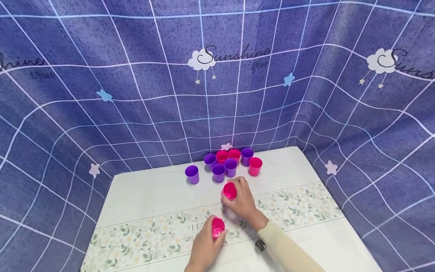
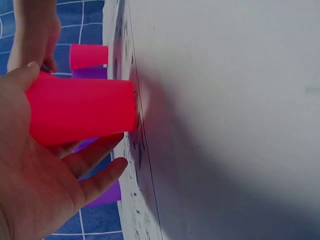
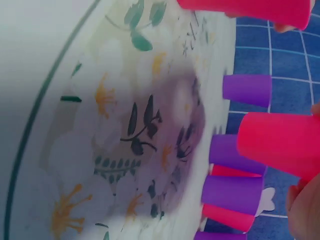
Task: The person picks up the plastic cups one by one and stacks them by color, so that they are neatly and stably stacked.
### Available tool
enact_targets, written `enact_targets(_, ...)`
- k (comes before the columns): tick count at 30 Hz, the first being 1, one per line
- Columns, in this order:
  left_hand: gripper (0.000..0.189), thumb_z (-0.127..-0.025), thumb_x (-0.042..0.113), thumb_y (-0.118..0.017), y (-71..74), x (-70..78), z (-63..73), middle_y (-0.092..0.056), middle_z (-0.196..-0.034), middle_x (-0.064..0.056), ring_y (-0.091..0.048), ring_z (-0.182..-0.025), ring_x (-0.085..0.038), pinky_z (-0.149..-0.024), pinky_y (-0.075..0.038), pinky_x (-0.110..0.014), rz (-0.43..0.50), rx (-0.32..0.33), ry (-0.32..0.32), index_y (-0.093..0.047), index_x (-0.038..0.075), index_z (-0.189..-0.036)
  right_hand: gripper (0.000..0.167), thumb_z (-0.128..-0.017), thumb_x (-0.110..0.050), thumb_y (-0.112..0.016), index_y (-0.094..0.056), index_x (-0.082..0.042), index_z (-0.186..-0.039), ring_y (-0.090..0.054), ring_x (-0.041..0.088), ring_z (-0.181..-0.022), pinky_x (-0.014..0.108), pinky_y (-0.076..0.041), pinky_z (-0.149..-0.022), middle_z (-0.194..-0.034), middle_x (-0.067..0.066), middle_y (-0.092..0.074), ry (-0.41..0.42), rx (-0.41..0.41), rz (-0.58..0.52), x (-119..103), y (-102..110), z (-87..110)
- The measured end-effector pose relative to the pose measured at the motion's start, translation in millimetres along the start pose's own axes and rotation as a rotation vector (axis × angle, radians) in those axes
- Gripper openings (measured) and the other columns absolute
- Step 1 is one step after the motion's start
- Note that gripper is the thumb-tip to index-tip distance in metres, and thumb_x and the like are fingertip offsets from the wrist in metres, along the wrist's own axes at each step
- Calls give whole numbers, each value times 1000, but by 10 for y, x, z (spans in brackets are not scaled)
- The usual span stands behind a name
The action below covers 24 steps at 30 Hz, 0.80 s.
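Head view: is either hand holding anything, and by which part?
Left hand holds a pink cup by its sides; right hand likewise holds another pink cup.

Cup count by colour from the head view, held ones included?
Purple cups: 5, all standing on the table
Pink cups: 5, with 3 on the table, 1 in the left hand, 1 in the right hand
Total: 10 visible
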<state>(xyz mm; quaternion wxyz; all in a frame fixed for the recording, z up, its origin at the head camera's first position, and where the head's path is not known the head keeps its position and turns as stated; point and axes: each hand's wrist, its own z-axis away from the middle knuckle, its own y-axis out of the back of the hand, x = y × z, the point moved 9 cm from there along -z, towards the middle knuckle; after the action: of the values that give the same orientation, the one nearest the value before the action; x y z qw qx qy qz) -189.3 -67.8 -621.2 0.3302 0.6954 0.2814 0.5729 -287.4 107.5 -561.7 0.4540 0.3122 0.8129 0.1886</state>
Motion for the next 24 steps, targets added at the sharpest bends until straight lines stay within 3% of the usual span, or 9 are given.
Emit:
enact_targets(4, 71, -97, 52, -72, -6, -38, 10, -78, -117, -12, -78, -100, -30, -84, -63, -46, -2, 8, 23, -48, 10, -149, 56, -77, -31, -88, -66, -8, -122, -61, 17, -96, 28, -61, -74, -112, 8, -56, 27, 12, -83, -169, 97, 54)
enact_targets(9, 69, -97, 54, -71, -16, -57, 28, -78, -112, -11, -78, -96, -29, -81, -62, -45, 18, -15, 59, -46, 12, -145, 44, -83, -31, -81, -63, -9, -116, -59, 10, -87, 20, -58, -65, -108, 4, -55, 62, -10, -196, -352, 159, 135)
enact_targets(16, 76, -95, 62, -70, -9, -63, 24, -78, -115, -9, -78, -100, -25, -84, -63, -42, 46, -9, 63, -45, 10, -145, 34, -86, -31, -74, -62, -10, -110, -53, 7, -85, 16, -51, -63, -102, 3, -57, 150, -6, -248, -507, 167, 229)
enact_targets(24, 74, -91, 62, -75, 11, -81, 14, -78, -99, -2, -77, -86, -14, -72, -59, -29, 43, 18, 53, -49, 13, -139, 32, -84, -33, -74, -61, -12, -105, -52, 4, -82, 14, -49, -64, -99, 0, -56, 210, -76, -250, -629, 100, 330)
